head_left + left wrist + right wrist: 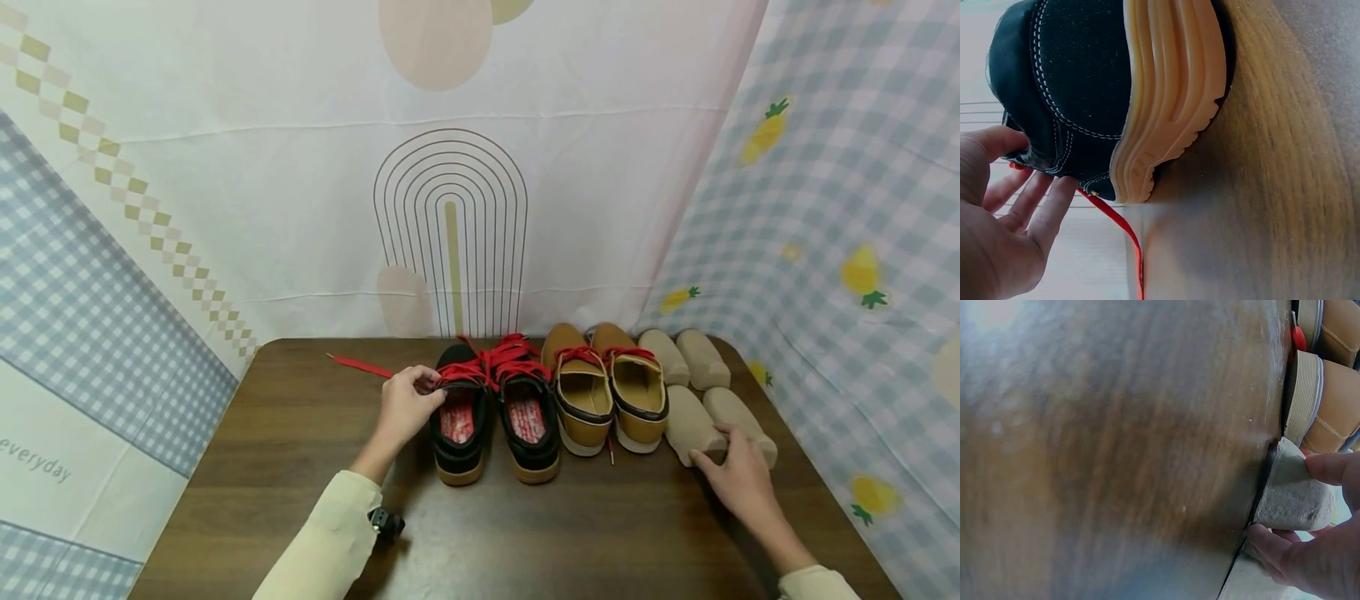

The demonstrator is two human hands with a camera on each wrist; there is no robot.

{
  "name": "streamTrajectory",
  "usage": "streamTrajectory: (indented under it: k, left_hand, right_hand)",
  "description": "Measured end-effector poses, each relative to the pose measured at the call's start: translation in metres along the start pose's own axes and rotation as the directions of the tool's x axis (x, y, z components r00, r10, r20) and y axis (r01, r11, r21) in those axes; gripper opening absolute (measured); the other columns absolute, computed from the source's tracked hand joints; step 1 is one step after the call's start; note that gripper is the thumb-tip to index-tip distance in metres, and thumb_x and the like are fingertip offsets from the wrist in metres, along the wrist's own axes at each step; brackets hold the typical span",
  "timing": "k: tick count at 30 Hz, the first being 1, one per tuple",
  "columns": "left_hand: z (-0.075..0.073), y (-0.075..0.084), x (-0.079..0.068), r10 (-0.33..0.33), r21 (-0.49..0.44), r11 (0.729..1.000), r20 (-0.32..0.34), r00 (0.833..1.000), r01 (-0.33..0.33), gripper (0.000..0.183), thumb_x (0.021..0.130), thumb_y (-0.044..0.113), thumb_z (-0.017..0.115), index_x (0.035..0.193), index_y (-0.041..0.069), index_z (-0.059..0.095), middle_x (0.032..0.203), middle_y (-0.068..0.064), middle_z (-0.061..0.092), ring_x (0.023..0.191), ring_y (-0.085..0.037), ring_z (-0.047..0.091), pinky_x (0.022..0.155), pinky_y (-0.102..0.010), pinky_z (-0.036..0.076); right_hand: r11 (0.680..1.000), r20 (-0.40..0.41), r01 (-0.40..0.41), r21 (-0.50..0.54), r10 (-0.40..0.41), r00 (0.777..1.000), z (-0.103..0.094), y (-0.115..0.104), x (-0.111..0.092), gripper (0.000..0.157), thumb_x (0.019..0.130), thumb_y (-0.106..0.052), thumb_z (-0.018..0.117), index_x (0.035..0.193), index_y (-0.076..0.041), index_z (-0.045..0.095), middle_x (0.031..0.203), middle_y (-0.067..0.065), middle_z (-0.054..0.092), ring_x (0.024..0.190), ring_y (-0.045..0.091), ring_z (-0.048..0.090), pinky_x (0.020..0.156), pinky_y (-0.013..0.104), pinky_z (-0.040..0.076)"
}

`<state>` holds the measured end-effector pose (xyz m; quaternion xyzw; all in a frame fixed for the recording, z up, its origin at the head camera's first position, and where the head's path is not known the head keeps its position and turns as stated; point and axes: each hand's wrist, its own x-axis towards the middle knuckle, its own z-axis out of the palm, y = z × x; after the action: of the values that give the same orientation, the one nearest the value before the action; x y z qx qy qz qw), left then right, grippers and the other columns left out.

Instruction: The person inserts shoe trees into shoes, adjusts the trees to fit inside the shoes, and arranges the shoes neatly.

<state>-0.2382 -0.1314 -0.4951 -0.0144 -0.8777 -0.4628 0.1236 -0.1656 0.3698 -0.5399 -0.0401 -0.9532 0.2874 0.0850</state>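
My left hand (405,404) grips the opening edge of the left black shoe (459,462), thumb at the collar and fingers along its outer side in the left wrist view. Bright red laces run through it, and one loose lace end (358,364) stretches left over the table. Beside it stands a second black shoe (536,467) with a tangle of red lace between the two. At the right, my right hand (738,475) holds the near end of a beige moulded shoe insert (1291,500) between thumb and fingers. Another front insert (738,417) lies right of it.
Two tan shoes (585,432) with red laces stand between the black pair and the inserts. Two more beige inserts (663,354) lie behind the front ones. The brown wooden table (525,542) meets a white patterned cloth (315,225) at the back. Checked cloth (840,208) hangs at the right.
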Motion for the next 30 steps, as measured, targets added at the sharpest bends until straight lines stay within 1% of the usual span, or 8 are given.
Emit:
streamTrajectory:
  k: [9,11,13,16,17,24,26,30]
  left_hand:
    - [-0.003,0.002,-0.002,-0.017,-0.027,0.999,0.026,1.000,0.018,0.014,0.080,0.008,0.084,0.092,0.009,0.077,0.088,-0.005,0.072,0.077,-0.015,0.066,0.070,-0.028,0.055]
    - [-0.004,0.002,-0.002,-0.019,-0.034,0.999,0.028,0.999,0.020,0.014,0.080,0.008,0.083,0.092,0.009,0.077,0.088,-0.005,0.072,0.078,-0.015,0.067,0.071,-0.028,0.055]
    - [-0.005,0.002,-0.002,-0.018,-0.042,0.999,0.030,0.999,0.019,0.014,0.080,0.008,0.083,0.093,0.009,0.077,0.088,-0.005,0.072,0.078,-0.016,0.067,0.071,-0.028,0.056]
    - [-0.006,0.003,-0.002,-0.020,-0.051,0.998,0.040,0.999,0.022,0.014,0.081,0.008,0.082,0.094,0.007,0.077,0.089,-0.006,0.074,0.079,-0.017,0.069,0.071,-0.029,0.057]
    - [-0.006,0.003,-0.002,-0.022,-0.055,0.998,0.045,0.999,0.024,0.014,0.081,0.007,0.082,0.095,0.007,0.077,0.089,-0.007,0.074,0.080,-0.018,0.070,0.071,-0.030,0.057]
    - [-0.008,0.005,-0.002,-0.030,-0.066,0.997,0.062,0.998,0.034,0.014,0.082,0.007,0.082,0.095,0.006,0.077,0.089,-0.008,0.075,0.081,-0.021,0.072,0.072,-0.031,0.058]
    - [-0.008,0.004,-0.001,-0.028,-0.066,0.997,0.059,0.998,0.032,0.014,0.081,0.007,0.082,0.095,0.006,0.077,0.088,-0.008,0.075,0.081,-0.020,0.072,0.072,-0.031,0.058]
    - [-0.007,0.001,0.000,-0.021,-0.066,0.998,0.058,0.998,0.025,0.014,0.081,0.007,0.082,0.095,0.006,0.077,0.088,-0.008,0.075,0.080,-0.019,0.071,0.072,-0.030,0.058]
  right_hand:
    - [1.000,-0.021,0.017,-0.018,-0.017,1.000,-0.010,-0.004,-0.002,0.067,0.095,-0.018,0.075,0.141,0.018,0.041,0.132,0.048,0.047,0.114,0.064,0.049,0.088,0.071,0.043]
    - [0.999,-0.029,0.021,-0.029,-0.022,0.999,-0.013,-0.005,-0.001,0.066,0.095,-0.018,0.075,0.141,0.017,0.043,0.120,0.043,0.054,0.100,0.057,0.056,0.081,0.065,0.047]
    - [0.999,-0.030,0.014,-0.046,-0.016,0.999,-0.017,-0.006,0.000,0.066,0.096,-0.021,0.074,0.141,0.016,0.044,0.106,0.036,0.059,0.090,0.049,0.057,0.074,0.059,0.047]
    - [0.998,-0.028,0.006,-0.068,-0.008,1.000,-0.022,-0.008,0.001,0.066,0.097,-0.024,0.074,0.142,0.014,0.045,0.085,0.021,0.058,0.079,0.035,0.054,0.065,0.047,0.043]
    - [0.997,-0.031,0.005,-0.073,-0.007,0.999,-0.024,-0.008,0.001,0.066,0.097,-0.025,0.073,0.142,0.013,0.045,0.082,0.018,0.057,0.079,0.034,0.053,0.064,0.044,0.042]
    - [0.996,-0.086,0.045,-0.073,-0.051,0.995,-0.031,-0.011,0.001,0.064,0.095,-0.020,0.076,0.140,0.014,0.047,0.083,0.021,0.059,0.074,0.029,0.054,0.060,0.040,0.041]
    - [0.996,-0.099,0.060,-0.067,-0.066,0.993,-0.033,-0.011,0.002,0.064,0.094,-0.019,0.077,0.140,0.015,0.048,0.083,0.021,0.061,0.069,0.023,0.055,0.059,0.034,0.040]
    - [0.996,-0.115,0.074,-0.042,-0.078,0.990,-0.038,-0.016,0.004,0.064,0.094,-0.019,0.077,0.140,0.015,0.048,0.094,0.031,0.065,0.074,0.030,0.063,0.059,0.030,0.043]
